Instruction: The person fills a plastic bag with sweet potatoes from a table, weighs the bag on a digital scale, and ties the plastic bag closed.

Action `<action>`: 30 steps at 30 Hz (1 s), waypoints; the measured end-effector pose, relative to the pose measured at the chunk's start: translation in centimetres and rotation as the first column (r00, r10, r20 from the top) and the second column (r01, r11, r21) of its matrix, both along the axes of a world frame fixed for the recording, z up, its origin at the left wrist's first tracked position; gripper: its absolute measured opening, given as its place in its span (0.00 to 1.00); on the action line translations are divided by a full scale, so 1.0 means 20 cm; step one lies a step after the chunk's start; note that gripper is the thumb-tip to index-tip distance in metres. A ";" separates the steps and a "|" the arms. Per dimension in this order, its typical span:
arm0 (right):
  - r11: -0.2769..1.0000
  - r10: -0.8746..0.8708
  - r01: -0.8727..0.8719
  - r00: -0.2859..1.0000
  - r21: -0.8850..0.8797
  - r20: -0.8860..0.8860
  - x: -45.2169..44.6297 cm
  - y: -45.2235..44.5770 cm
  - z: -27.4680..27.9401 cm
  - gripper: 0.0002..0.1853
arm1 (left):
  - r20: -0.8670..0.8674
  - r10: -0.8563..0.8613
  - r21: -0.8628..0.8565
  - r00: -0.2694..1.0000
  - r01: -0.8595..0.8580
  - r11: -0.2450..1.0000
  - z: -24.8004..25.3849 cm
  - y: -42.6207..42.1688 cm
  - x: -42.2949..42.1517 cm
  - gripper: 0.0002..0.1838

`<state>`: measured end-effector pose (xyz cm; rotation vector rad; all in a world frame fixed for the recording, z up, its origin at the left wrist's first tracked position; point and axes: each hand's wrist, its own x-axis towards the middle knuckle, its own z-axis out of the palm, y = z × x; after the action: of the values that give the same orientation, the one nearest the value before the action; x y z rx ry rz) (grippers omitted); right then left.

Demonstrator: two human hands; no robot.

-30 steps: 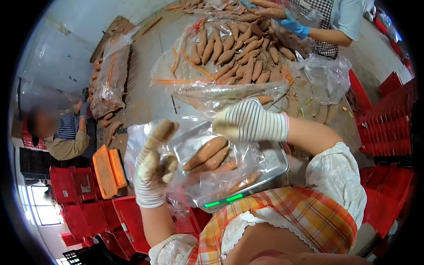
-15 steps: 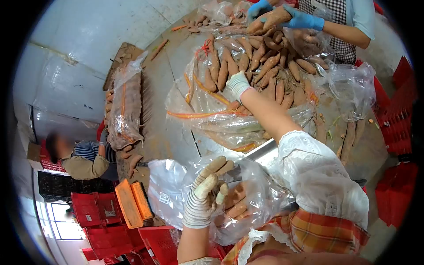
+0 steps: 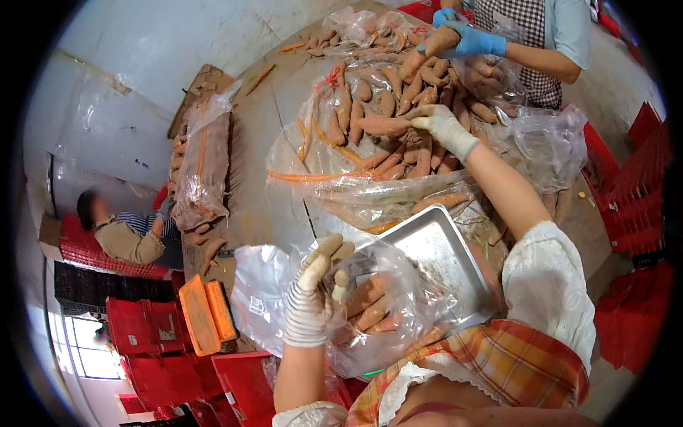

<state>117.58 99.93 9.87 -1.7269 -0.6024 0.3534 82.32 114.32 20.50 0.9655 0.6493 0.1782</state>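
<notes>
My right hand (image 3: 442, 129), in a pale work glove, pinches one end of a sweet potato (image 3: 384, 127) above the heap of sweet potatoes (image 3: 420, 153). The heap lies in a large opened plastic sack (image 3: 327, 188) with orange edging. Nearer to me, my left hand (image 3: 316, 292) wears a striped glove, its fingers curled on the rim of a clear plastic bag (image 3: 416, 285). Several sweet potatoes (image 3: 370, 306) rest inside that bag. Beside the bag is a metal tray (image 3: 448, 249), dirty on its bottom.
Across the table (image 3: 274, 142), a co-worker's blue-gloved hands (image 3: 473, 41) hold a sweet potato. A full sack (image 3: 203, 164) lies at the left. Another person (image 3: 131, 235) sits beyond it. Orange blocks (image 3: 206, 313) and red crates (image 3: 153, 327) stand at lower left; more red crates (image 3: 633, 192) line the right.
My right hand has moved right and now holds a sweet potato raised from the heap. More of the metal tray shows. My left hand stays at the bag.
</notes>
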 end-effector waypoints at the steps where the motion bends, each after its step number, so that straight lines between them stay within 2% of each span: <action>1: 0.993 0.049 -0.043 0.997 0.106 -0.053 -0.06 -0.07 0.02 0.16 | 0.003 0.006 -0.008 1.000 -0.006 1.000 0.00 -0.01 0.02 0.26; 3: 0.917 0.208 -0.042 0.900 0.397 -0.384 -0.19 -0.20 0.05 0.19 | 0.077 0.011 0.097 0.997 -0.019 0.995 0.00 -0.04 0.06 0.26; 4: 0.879 0.308 -0.094 0.860 0.467 -0.406 -0.23 -0.27 0.07 0.21 | 0.071 0.018 -0.013 0.997 -0.017 1.000 -0.01 -0.01 0.09 0.27; 5: 0.881 0.312 -0.100 0.859 0.463 -0.407 -0.31 -0.34 0.13 0.21 | 0.071 0.025 -0.017 0.997 -0.024 1.000 -0.01 -0.02 0.12 0.27; 7: 0.868 0.321 -0.080 0.844 0.490 -0.430 -0.47 -0.45 0.24 0.16 | 0.075 0.005 0.016 0.997 -0.006 1.000 0.00 -0.06 0.19 0.31; 9: 0.832 0.378 -0.094 0.819 0.547 -0.433 -0.56 -0.54 0.20 0.16 | 0.049 0.001 0.079 0.999 -0.005 0.997 0.03 -0.08 0.25 0.33; 10: 0.854 0.326 -0.071 0.845 0.516 -0.424 -0.61 -0.57 0.20 0.16 | 0.032 -0.024 0.109 0.999 0.020 0.994 0.03 -0.08 0.28 0.33; 11: 0.830 0.356 -0.078 0.836 0.552 -0.417 -0.66 -0.59 0.20 0.16 | 0.012 -0.050 0.137 0.999 0.048 0.989 0.03 -0.09 0.30 0.33; 12: 0.845 0.301 -0.050 0.867 0.532 -0.398 -0.70 -0.61 0.18 0.17 | 0.041 -0.164 0.114 0.986 0.159 0.981 0.05 -0.11 0.31 0.29; 13: 0.859 0.243 -0.018 0.894 0.512 -0.377 -0.74 -0.62 0.17 0.17 | 0.035 -0.172 0.109 0.985 0.167 0.980 0.04 -0.12 0.32 0.29; 14: 0.773 0.335 0.066 0.802 0.631 -0.494 -0.81 -0.62 0.24 0.20 | 0.027 -0.195 0.182 0.980 0.187 0.965 0.02 -0.12 0.33 0.29; 15: 0.739 0.355 0.106 0.779 0.666 -0.517 -0.84 -0.62 0.26 0.25 | 0.018 -0.220 0.256 0.975 0.208 0.944 0.01 -0.13 0.33 0.29; 19: 0.683 0.457 0.095 0.718 0.725 -0.524 -0.88 -0.56 0.10 0.26 | 0.045 -0.266 0.338 0.963 0.236 0.911 0.03 -0.24 0.34 0.28; 22: 0.671 0.442 0.090 0.748 0.736 -0.495 -0.89 -0.58 0.13 0.26 | 0.006 -0.322 0.351 0.947 0.300 0.887 0.00 -0.22 0.36 0.31; 24: 0.793 0.224 0.080 0.883 0.604 -0.412 -0.90 -0.58 0.15 0.26 | -0.026 -0.323 0.333 0.946 0.313 0.890 0.00 -0.22 0.38 0.32; 25: 0.792 0.220 0.088 0.882 0.604 -0.417 -0.91 -0.59 0.16 0.26 | -0.017 -0.281 0.295 0.960 0.273 0.915 0.00 -0.22 0.38 0.32; 27: 0.816 0.165 0.041 0.940 0.577 -0.300 -0.92 -0.59 0.19 0.26 | -0.010 -0.244 0.256 0.970 0.238 0.937 -0.03 -0.21 0.40 0.33; 29: 0.815 0.119 0.060 0.956 0.576 -0.268 -0.94 -0.58 0.19 0.28 | -0.110 -0.076 0.419 0.991 0.115 0.901 -0.12 -0.18 0.43 0.32; 30: 0.846 0.097 0.016 0.979 0.533 -0.182 -0.93 -0.58 0.17 0.29 | -0.169 -0.032 0.508 0.985 0.115 0.854 -0.14 -0.16 0.45 0.30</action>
<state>98.90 88.25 13.35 -1.1253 -0.5266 0.3466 91.33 111.11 17.75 1.5367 0.7217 0.2170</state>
